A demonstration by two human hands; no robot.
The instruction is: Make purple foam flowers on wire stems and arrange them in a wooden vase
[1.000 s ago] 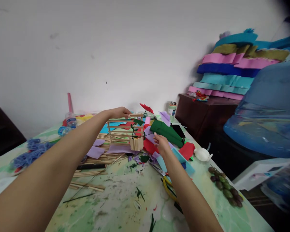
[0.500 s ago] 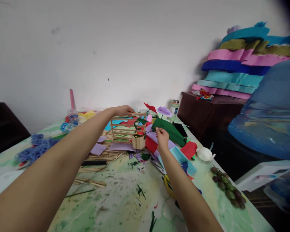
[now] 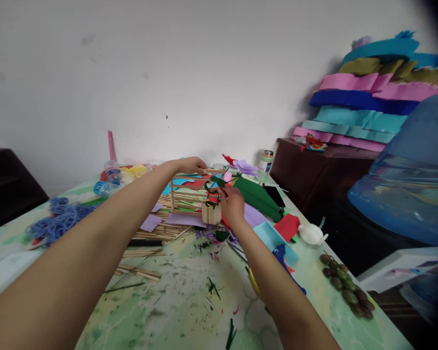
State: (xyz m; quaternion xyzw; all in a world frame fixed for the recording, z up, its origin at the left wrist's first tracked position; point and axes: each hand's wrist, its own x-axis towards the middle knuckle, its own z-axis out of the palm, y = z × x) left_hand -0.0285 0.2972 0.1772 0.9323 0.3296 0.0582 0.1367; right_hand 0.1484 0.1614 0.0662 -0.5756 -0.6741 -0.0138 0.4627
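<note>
My left hand (image 3: 194,166) is closed on the top rail of a small rack (image 3: 190,197) made of thin wooden sticks. At the rack's right end sits a little stick-built box (image 3: 211,214), with a dark green stem (image 3: 208,190) with leaves curling above it. Fingers of my right hand (image 3: 232,201) are pinched together on this green stem, just above and right of the box. Behind that hand are a purple paper flower (image 3: 246,167) and a red one (image 3: 228,159). A large green paper piece (image 3: 259,197) lies to the right.
Blue yarn (image 3: 60,218) and a plastic bottle (image 3: 105,188) lie at the left. Loose wooden sticks (image 3: 142,273) and green scraps (image 3: 213,288) are nearer. Scissors (image 3: 237,250) lie partly under my right forearm. Grapes (image 3: 346,287) and a white object (image 3: 311,234) line the right edge.
My right hand has moved left, closer to the stick box. The purple and red flowers have shifted and sit a little lower. My left hand stays on the rack.
</note>
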